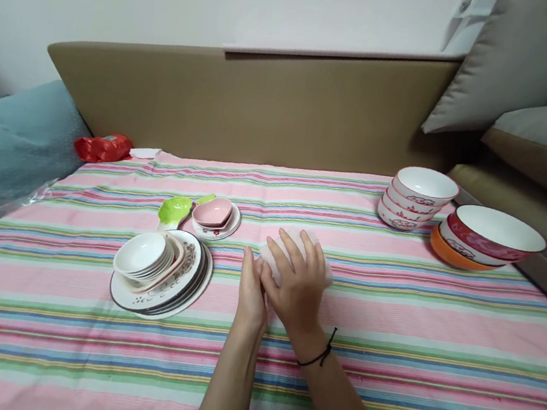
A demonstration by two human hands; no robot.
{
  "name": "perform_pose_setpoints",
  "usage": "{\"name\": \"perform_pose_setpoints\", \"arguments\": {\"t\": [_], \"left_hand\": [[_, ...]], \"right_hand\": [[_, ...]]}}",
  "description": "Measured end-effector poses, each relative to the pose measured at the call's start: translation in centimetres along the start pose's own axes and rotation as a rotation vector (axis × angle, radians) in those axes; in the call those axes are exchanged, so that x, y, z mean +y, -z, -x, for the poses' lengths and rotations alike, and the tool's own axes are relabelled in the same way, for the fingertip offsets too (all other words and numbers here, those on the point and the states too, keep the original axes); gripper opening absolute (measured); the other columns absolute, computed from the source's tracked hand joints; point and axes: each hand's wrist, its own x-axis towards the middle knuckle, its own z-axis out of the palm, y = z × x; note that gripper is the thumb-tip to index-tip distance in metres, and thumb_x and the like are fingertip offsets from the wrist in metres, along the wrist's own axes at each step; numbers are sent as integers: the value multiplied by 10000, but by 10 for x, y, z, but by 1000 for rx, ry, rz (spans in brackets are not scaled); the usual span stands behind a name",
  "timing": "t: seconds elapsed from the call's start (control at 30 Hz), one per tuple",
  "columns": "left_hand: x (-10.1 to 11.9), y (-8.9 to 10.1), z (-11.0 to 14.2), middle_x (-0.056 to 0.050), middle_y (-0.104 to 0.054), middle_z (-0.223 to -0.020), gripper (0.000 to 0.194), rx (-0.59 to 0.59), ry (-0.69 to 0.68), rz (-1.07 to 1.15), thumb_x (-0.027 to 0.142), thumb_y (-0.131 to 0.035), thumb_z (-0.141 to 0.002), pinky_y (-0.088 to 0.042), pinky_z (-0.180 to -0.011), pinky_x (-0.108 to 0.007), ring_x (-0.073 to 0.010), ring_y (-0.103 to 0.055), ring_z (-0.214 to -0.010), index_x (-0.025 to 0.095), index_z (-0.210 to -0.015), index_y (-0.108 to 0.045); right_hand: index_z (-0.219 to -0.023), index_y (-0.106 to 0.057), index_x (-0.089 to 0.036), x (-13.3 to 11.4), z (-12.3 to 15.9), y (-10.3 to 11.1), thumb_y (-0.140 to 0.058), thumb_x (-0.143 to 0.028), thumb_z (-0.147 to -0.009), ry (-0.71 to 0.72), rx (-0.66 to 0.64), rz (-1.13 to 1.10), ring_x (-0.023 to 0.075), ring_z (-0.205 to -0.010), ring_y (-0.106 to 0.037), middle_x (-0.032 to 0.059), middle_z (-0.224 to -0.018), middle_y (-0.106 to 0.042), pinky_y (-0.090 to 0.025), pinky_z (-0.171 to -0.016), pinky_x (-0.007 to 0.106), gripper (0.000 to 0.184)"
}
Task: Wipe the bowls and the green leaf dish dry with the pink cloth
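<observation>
One white sheet (327, 274), above the cloth's (388, 328) middle: my right hand (298, 290) lies on it, fingers slightly spread; my left hand (252, 296) is against the right, its grip I cannot tell. Toward the left edge, I list plates (201, 284) under small bowls (140, 253), a green dish (175, 211), a pink bowl (212, 212) on saucers (232, 222); near the far right corner, two bowl stacks (406, 212).

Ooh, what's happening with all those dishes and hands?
Someone's right hand is spread over something thin and white, with the left hand close against it. I can't tell what the white thing is. Neither hand touches the dishes: stacked plates and small bowls sit to the left, bigger bowls to the right.
</observation>
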Motion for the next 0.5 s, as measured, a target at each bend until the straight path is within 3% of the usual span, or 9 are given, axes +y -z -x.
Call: {"name": "perform_pose_setpoints", "arguments": {"t": [0.1,0.2,0.33,0.5], "left_hand": [[-3,1,0,-44,-649,-685,522,-32,-31,-60,659,-543,-786,-437,-607,-266,-168,-604,-670,157,-733,-677],[-5,1,-1,23,-421,-462,542,-6,-76,-84,642,-581,-766,-314,-471,-238,-90,-387,-444,176,-504,-495],[-5,1,-1,31,-339,-440,571,48,-54,-35,625,-547,-778,-240,-437,-228,-75,-301,-413,192,-450,-371],[-2,4,-3,27,-328,-431,570,171,-105,36,600,-501,-791,-234,-436,-229,-81,-313,-406,204,-429,-311]], "right_hand": [[-1269,-581,-299,-4,-1,-1,-527,-320,-862,-88,83,20,340,-1367,-344,30,-1373,-546,-213,-1136,588,411],[-1228,-615,-253,-4,-8,8,-503,-311,-869,-189,104,-25,322,-1310,-422,59,-1325,-580,-298,-1110,541,381],[-1134,-666,-235,4,-18,19,-448,-339,-895,-411,86,-255,268,-1178,-551,65,-1225,-642,-413,-1040,468,340],[-1100,-671,-214,23,-22,19,-466,-427,-887,-673,29,-718,261,-1151,-577,65,-1209,-659,-422,-1035,443,364]]}}
